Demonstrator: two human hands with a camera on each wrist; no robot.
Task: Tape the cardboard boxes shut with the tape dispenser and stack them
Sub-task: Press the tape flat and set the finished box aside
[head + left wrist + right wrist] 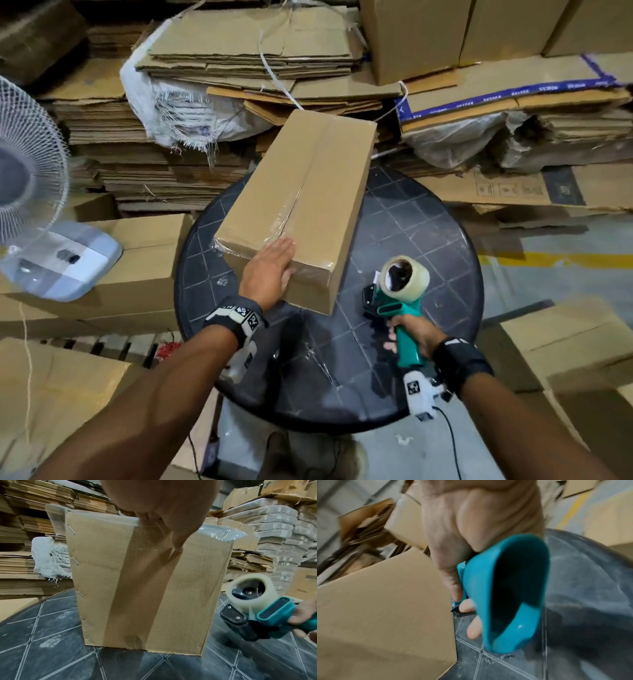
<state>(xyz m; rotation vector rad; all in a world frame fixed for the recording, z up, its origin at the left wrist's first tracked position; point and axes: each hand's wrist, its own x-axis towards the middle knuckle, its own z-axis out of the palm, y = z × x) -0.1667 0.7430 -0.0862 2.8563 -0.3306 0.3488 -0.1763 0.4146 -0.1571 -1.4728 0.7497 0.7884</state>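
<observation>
A long brown cardboard box (pixel 301 192) lies on the round black table (pixel 411 222), its flaps closed and clear tape running along the top seam. My left hand (pixel 270 270) presses flat on the box's near end, fingers straight on top. In the left wrist view the thumb (pixel 178 547) lies down the taped end face of the box (pixel 120 588). My right hand (pixel 414 334) grips the handle of the teal tape dispenser (pixel 400 294), which carries a clear roll. The tape dispenser (pixel 254 615) hovers just right of the box's near corner, apart from it. The right wrist view shows fingers (pixel 471 628) wrapped round the handle (pixel 513 588).
Stacks of flattened cardboard (pixel 239 51) and a torn white sack (pixel 161 102) rise behind the table. A white fan (pixel 30 192) stands on a box at the left. More boxes sit on the floor at the left (pixel 147 260) and right (pixel 565 342).
</observation>
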